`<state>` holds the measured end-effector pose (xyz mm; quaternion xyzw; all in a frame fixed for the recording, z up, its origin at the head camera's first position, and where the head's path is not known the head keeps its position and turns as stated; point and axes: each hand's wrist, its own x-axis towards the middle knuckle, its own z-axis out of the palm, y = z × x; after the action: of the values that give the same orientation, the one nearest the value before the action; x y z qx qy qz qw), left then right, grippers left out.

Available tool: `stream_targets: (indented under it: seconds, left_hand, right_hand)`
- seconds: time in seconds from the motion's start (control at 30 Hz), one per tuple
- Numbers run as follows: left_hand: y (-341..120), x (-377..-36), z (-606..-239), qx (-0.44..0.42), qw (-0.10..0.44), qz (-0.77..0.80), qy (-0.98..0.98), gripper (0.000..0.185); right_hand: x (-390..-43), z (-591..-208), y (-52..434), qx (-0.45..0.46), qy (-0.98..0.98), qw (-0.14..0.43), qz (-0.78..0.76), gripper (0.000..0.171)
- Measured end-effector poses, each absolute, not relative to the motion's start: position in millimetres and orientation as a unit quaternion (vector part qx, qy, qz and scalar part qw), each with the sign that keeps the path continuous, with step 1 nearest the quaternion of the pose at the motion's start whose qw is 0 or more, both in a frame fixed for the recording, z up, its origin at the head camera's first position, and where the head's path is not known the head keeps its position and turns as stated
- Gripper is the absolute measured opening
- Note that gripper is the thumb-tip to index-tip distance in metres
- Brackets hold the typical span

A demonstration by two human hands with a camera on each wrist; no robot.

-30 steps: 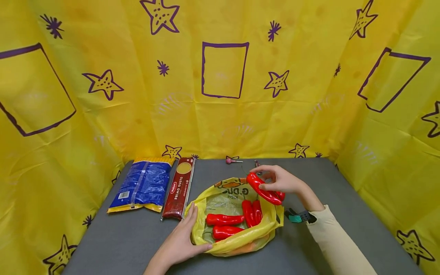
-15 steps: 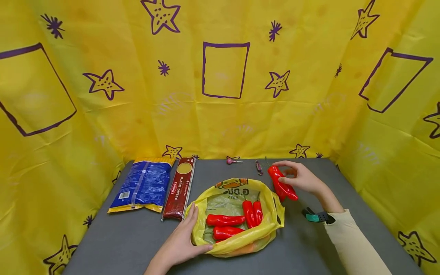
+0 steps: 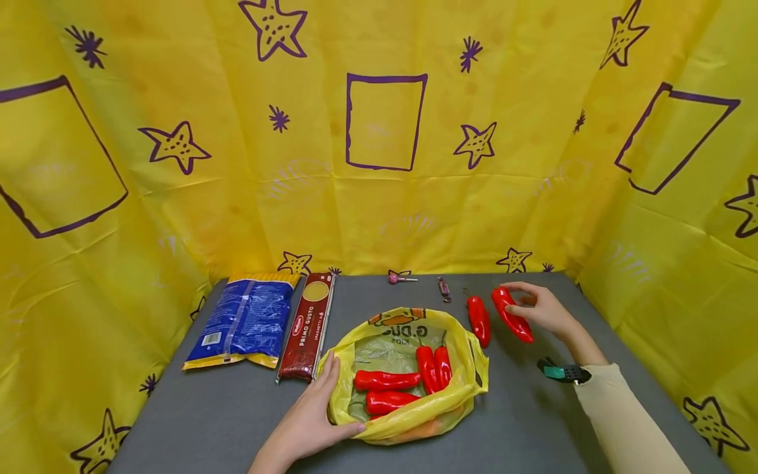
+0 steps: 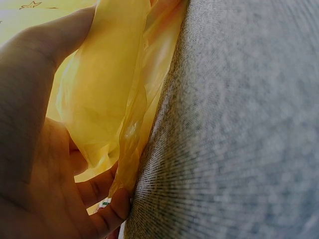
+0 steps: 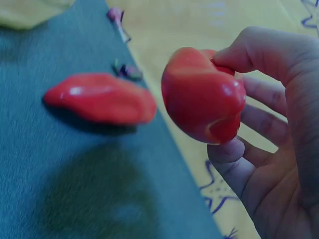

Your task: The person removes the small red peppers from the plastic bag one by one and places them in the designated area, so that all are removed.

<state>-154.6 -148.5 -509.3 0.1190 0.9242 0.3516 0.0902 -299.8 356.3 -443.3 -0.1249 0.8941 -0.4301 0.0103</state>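
My left hand [image 3: 304, 418] holds the left side of a yellow plastic bag [image 3: 423, 421], thumb at its front rim and fingers along the side. In the left wrist view, curled fingers lie against the yellow plastic [image 4: 107, 84]. Several shiny red peppers [image 3: 387, 380] lie inside the spread mouth of the bag. Right of the bag, my right hand [image 3: 541, 311] pinches a red pepper [image 3: 510, 316] between thumb and fingers. In the right wrist view this pepper [image 5: 199, 97] is off the table, its end facing the camera. Another red pepper [image 3: 478, 321] lies on the grey table between bag and hand.
On the left lie a blue-and-yellow packet [image 3: 245, 319] and a dark red spaghetti pack [image 3: 306, 329]. A lollipop [image 3: 399, 279] and a small wrapped candy [image 3: 444, 289] lie near the back edge. Yellow cloth walls [image 3: 379, 217] enclose the grey table [image 3: 195, 421] on three sides.
My right hand has moved right, away from over the bag's rim, with a pepper. One of the peppers it carried now lies on the table. The left hand and bag have stayed put.
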Motion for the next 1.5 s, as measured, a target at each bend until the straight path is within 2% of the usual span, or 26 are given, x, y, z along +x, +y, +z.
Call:
stream_targets:
  seconds: [0.47,0.63,0.93,1.5]
  left_hand:
    - [-147.9,-155.3,-510.1,0.12,0.089,0.356,0.923,0.135]
    - [-147.9,-154.8,-509.6,0.12,0.092,0.358,0.921,0.134]
    - [-149.0,-154.1,-508.8,0.126,0.095,0.358,0.92,0.133]
    - [-148.3,-154.5,-509.6,0.12,0.098,0.357,0.921,0.132]
  right_hand:
    - [-318.4,-481.7,376.2,-0.029,0.911,0.018,-0.411,0.057]
    - [-324.6,-489.8,379.7,-0.028,0.926,0.021,-0.375,0.058]
    - [-329.6,-508.3,380.4,-0.013,0.939,-0.024,-0.343,0.057]
    - [-331.1,-511.8,376.3,-0.011,0.935,-0.022,-0.355,0.067]
